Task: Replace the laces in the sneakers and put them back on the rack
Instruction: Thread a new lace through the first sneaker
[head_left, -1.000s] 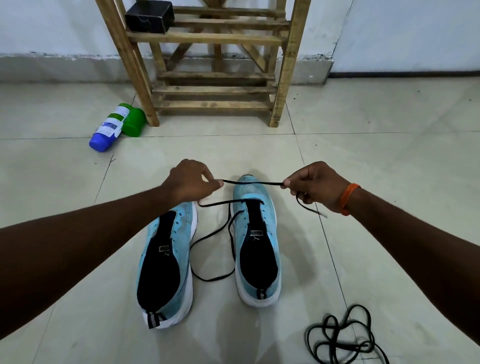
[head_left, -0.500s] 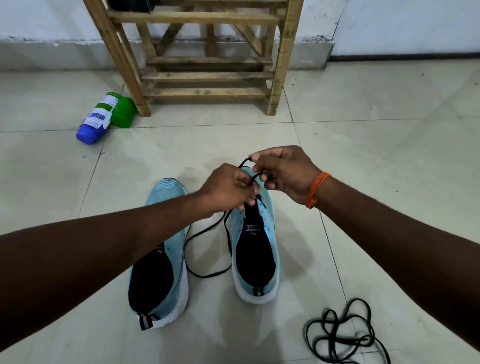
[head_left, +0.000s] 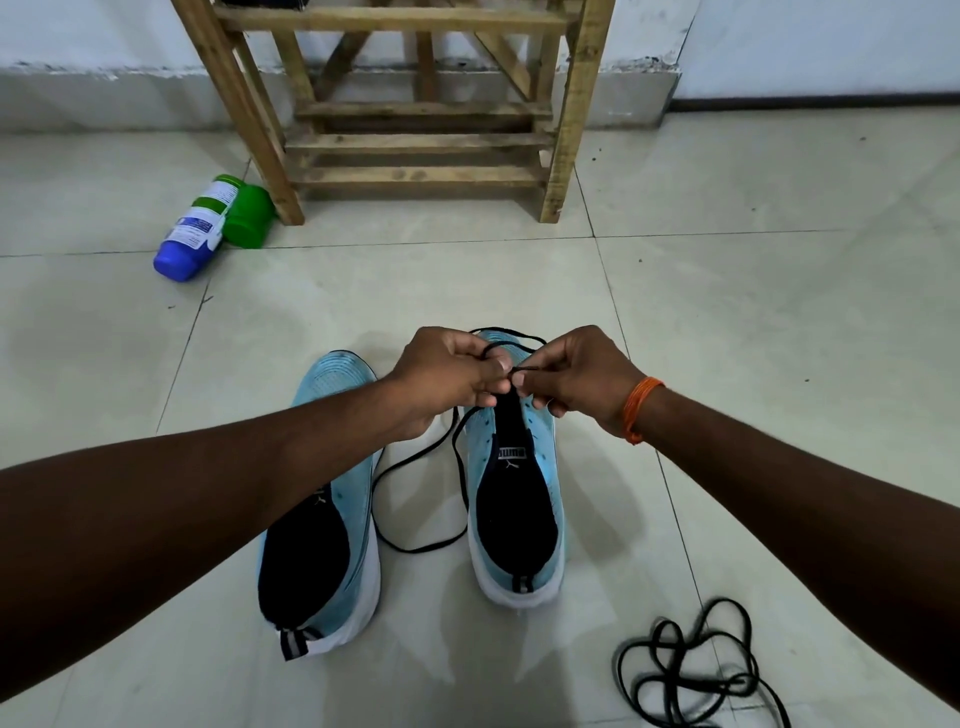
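Two light blue sneakers with black insides stand side by side on the tiled floor, the left sneaker and the right sneaker. A black lace loops on the floor between them and runs up over the right sneaker's toe. My left hand and my right hand meet above that sneaker's front, each pinching the lace. The wooden rack stands against the far wall.
A tangled second black lace lies on the floor at the lower right. A blue and white bottle and a green cup lie by the rack's left leg. A white wall runs behind the rack.
My hands, held apart with the lace stretched between them a second ago, have come together over the right sneaker's toe. The view has tilted down a little.
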